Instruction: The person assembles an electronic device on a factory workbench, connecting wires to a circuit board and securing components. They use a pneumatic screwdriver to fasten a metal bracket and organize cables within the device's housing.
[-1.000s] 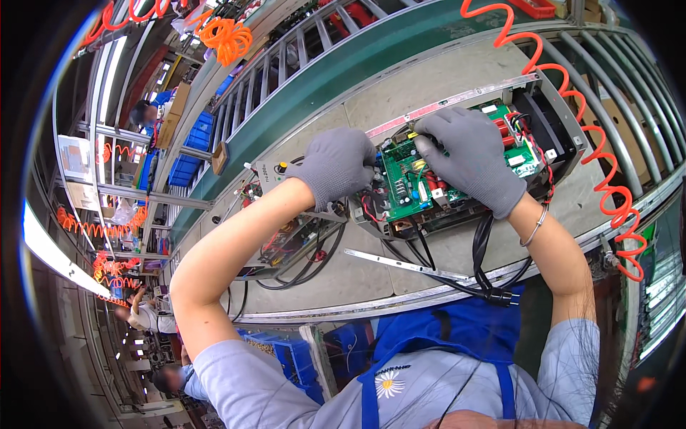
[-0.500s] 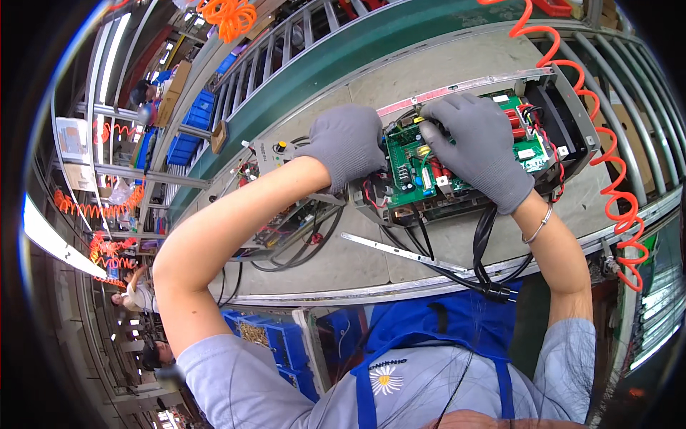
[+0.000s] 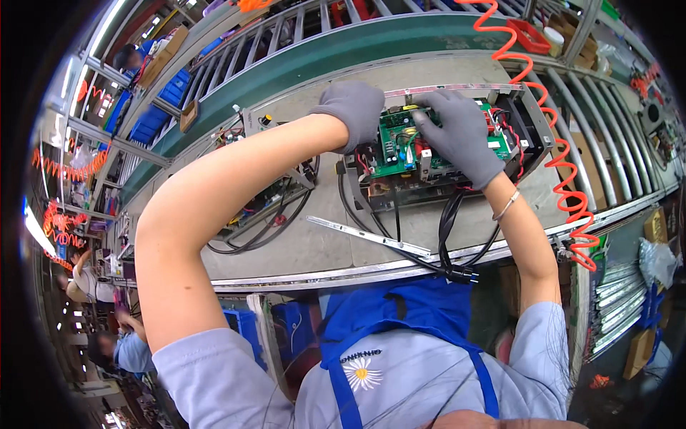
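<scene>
Both my hands wear grey gloves and work at an open metal chassis (image 3: 411, 191) holding a green circuit board (image 3: 389, 159). My left hand (image 3: 355, 113) is curled at the chassis's left end; its fingertips are turned away, so what it grips is hidden. Across the board lies my right hand (image 3: 461, 136), its thumb and bent fingers closing in near a small yellow part (image 3: 409, 107) at the far edge. What sits between them I cannot make out. Red and black wires and a black fan (image 3: 536, 118) show at the chassis's right end.
Left of it stands a second open unit (image 3: 250, 196) with a yellow knob. A metal strip (image 3: 368, 236) and black cables with a plug (image 3: 461, 273) lie near the bench's front edge. An orange coiled hose (image 3: 564, 182) hangs at right, beside rollers (image 3: 614, 139). Co-workers are at far left.
The view has shifted, so the chassis appears further left and slightly higher. My left hand has lifted a little toward the far side of the chassis end. My right hand stays over the board.
</scene>
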`<state>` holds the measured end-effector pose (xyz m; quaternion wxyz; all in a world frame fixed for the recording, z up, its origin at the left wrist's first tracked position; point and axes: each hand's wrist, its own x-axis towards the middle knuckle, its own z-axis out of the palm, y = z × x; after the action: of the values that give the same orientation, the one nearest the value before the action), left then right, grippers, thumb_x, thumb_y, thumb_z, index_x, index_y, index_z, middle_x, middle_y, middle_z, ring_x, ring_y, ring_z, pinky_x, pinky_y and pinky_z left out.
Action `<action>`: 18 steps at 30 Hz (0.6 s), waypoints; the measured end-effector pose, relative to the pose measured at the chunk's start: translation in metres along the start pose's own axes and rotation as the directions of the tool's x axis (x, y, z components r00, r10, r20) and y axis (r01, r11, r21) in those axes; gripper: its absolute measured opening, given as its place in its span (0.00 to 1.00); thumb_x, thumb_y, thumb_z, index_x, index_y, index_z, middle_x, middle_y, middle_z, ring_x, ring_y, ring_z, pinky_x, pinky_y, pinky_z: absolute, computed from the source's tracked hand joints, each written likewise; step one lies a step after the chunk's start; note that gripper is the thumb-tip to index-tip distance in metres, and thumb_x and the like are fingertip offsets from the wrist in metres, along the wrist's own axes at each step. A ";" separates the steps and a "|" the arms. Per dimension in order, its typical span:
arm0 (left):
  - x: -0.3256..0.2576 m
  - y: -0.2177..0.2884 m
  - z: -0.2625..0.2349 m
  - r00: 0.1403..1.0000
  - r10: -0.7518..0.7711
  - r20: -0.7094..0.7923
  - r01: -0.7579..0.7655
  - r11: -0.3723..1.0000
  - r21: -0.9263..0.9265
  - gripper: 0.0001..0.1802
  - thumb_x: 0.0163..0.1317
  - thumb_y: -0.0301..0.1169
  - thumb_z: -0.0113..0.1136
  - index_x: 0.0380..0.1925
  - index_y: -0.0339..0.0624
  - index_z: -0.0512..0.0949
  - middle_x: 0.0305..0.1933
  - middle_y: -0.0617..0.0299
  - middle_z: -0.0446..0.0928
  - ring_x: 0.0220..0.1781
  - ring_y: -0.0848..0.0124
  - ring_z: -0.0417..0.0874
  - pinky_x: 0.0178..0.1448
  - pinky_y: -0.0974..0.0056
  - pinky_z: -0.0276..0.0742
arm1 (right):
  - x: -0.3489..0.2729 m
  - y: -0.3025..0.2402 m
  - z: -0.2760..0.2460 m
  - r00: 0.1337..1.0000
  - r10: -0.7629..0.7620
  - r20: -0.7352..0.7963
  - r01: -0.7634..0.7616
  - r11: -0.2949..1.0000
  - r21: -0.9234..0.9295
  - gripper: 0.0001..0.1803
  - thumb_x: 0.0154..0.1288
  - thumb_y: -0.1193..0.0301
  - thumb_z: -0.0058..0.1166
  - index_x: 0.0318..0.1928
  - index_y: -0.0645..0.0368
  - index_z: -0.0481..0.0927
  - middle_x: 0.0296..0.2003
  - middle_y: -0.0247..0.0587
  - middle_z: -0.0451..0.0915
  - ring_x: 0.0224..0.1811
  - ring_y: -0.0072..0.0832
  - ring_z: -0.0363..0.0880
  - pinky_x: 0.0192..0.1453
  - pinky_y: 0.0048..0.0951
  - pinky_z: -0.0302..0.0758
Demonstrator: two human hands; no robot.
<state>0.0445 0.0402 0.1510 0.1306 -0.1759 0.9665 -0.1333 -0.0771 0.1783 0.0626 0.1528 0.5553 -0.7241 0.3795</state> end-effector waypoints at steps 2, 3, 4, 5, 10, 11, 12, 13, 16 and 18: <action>-0.008 -0.003 0.001 0.998 -0.020 -0.053 0.021 0.999 0.034 0.11 0.53 0.31 0.64 0.35 0.39 0.86 0.37 0.46 0.85 0.41 0.49 0.88 0.42 0.51 0.83 | -0.008 -0.018 -0.019 0.975 -0.128 -0.180 0.124 0.992 -0.035 0.12 0.59 0.64 0.61 0.43 0.48 0.83 0.37 0.33 0.82 0.41 0.36 0.81 0.46 0.40 0.74; -0.006 -0.003 0.002 0.997 -0.011 -0.080 0.015 0.999 0.051 0.11 0.53 0.31 0.63 0.36 0.40 0.86 0.37 0.47 0.85 0.42 0.49 0.88 0.42 0.51 0.83 | -0.016 -0.029 -0.035 0.947 -0.181 -0.266 0.168 0.983 -0.071 0.12 0.58 0.65 0.62 0.44 0.48 0.83 0.38 0.32 0.82 0.42 0.36 0.81 0.47 0.39 0.74; -0.008 -0.005 0.005 0.995 -0.030 -0.090 0.033 0.999 0.029 0.11 0.54 0.31 0.63 0.37 0.41 0.86 0.38 0.47 0.85 0.42 0.50 0.88 0.42 0.51 0.83 | -0.026 -0.040 -0.052 0.958 -0.176 -0.228 0.167 0.984 -0.062 0.13 0.56 0.69 0.63 0.44 0.48 0.82 0.42 0.31 0.82 0.45 0.35 0.79 0.50 0.40 0.72; -0.008 -0.007 0.009 0.994 -0.043 -0.100 0.043 0.999 -0.002 0.12 0.54 0.30 0.63 0.37 0.41 0.86 0.39 0.47 0.85 0.43 0.50 0.88 0.43 0.50 0.83 | -0.042 -0.043 -0.061 0.969 -0.185 -0.162 0.183 0.983 -0.025 0.14 0.56 0.69 0.62 0.44 0.48 0.81 0.43 0.32 0.81 0.46 0.35 0.79 0.50 0.39 0.72; -0.016 -0.002 0.003 0.993 -0.110 -0.040 0.103 0.982 -0.157 0.13 0.57 0.31 0.60 0.40 0.41 0.85 0.44 0.45 0.84 0.48 0.50 0.87 0.49 0.50 0.82 | -0.124 -0.032 -0.055 0.880 -0.284 0.381 0.348 0.931 -0.111 0.16 0.52 0.72 0.60 0.44 0.47 0.81 0.47 0.34 0.79 0.54 0.36 0.76 0.56 0.42 0.70; -0.017 -0.003 0.003 0.994 -0.102 -0.036 0.095 0.982 -0.161 0.13 0.57 0.32 0.61 0.42 0.42 0.85 0.44 0.46 0.84 0.49 0.51 0.86 0.49 0.50 0.82 | -0.141 -0.032 -0.046 0.847 -0.300 0.438 0.399 0.905 -0.150 0.18 0.55 0.72 0.55 0.48 0.46 0.81 0.51 0.33 0.79 0.59 0.34 0.73 0.65 0.47 0.65; -0.018 -0.005 0.002 0.994 -0.101 -0.036 0.094 0.982 -0.163 0.14 0.56 0.33 0.62 0.43 0.43 0.84 0.45 0.47 0.84 0.49 0.52 0.86 0.49 0.51 0.82 | -0.161 -0.028 -0.035 0.807 -0.354 0.472 0.466 0.873 -0.142 0.17 0.55 0.72 0.54 0.47 0.46 0.81 0.50 0.33 0.79 0.60 0.34 0.72 0.68 0.48 0.62; -0.018 -0.008 0.001 0.994 -0.102 -0.034 0.095 0.982 -0.164 0.16 0.56 0.34 0.62 0.44 0.43 0.84 0.45 0.48 0.84 0.49 0.52 0.86 0.49 0.52 0.82 | -0.173 -0.022 -0.026 0.762 -0.406 0.505 0.532 0.837 -0.129 0.16 0.56 0.71 0.53 0.47 0.45 0.81 0.49 0.32 0.78 0.61 0.33 0.72 0.72 0.50 0.60; -0.036 -0.004 0.021 0.684 -0.002 -0.730 -0.124 0.985 -0.118 0.19 0.49 0.36 0.69 0.43 0.46 0.83 0.43 0.52 0.83 0.42 0.52 0.84 0.46 0.53 0.80 | -0.174 -0.019 -0.017 0.665 -0.417 0.620 0.584 0.807 -0.084 0.15 0.55 0.70 0.54 0.44 0.45 0.81 0.44 0.30 0.78 0.59 0.31 0.72 0.76 0.49 0.55; -0.075 0.018 0.023 0.495 0.031 -0.868 -0.438 0.872 -0.219 0.21 0.51 0.37 0.70 0.47 0.48 0.80 0.45 0.56 0.80 0.43 0.55 0.82 0.46 0.53 0.78 | -0.161 -0.015 -0.023 0.653 -0.445 0.613 0.619 0.779 -0.094 0.13 0.54 0.70 0.54 0.42 0.44 0.81 0.41 0.28 0.78 0.58 0.29 0.74 0.76 0.49 0.54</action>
<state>0.1138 0.0796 0.1393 -0.3751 0.0246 0.9263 0.0255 -0.0141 0.3040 -0.0195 0.1207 0.8009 -0.5859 0.0245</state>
